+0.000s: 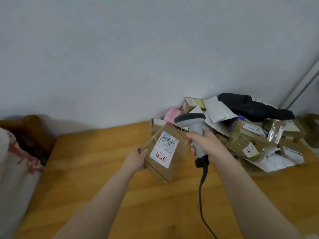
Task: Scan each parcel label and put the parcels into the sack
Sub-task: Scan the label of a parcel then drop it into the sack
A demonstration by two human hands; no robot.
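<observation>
In the head view, a flat brown cardboard parcel (177,163) is held at a tilt over the orange-brown wooden counter (103,169), near its middle; whether its lower corner touches the wood cannot be told. The parcel is gripped at its left edge by the left hand (136,157), whose fingers (140,150) are curled round the edge beside a raised cardboard flap. A white rectangular shipping label (164,149) with a barcode at the top and a red mark at the bottom is turned up toward the camera.

A grey pistol-shaped handheld scanner (191,125) is gripped by its handle in the right hand (205,145), the fingers wrapped closely round it. Its head is pointed to the left, just above the parcel's upper end. A black coiled cable (201,195) hangs from the handle's base toward the lower edge.

A loose heap of cardboard boxes and white mailer bags (250,135) is piled on the counter's far right against the pale grey wall (120,57), with a black plastic bag (253,106) lying on top. A white woven sack with red print (15,161) is seen at the left edge, beside the counter.
</observation>
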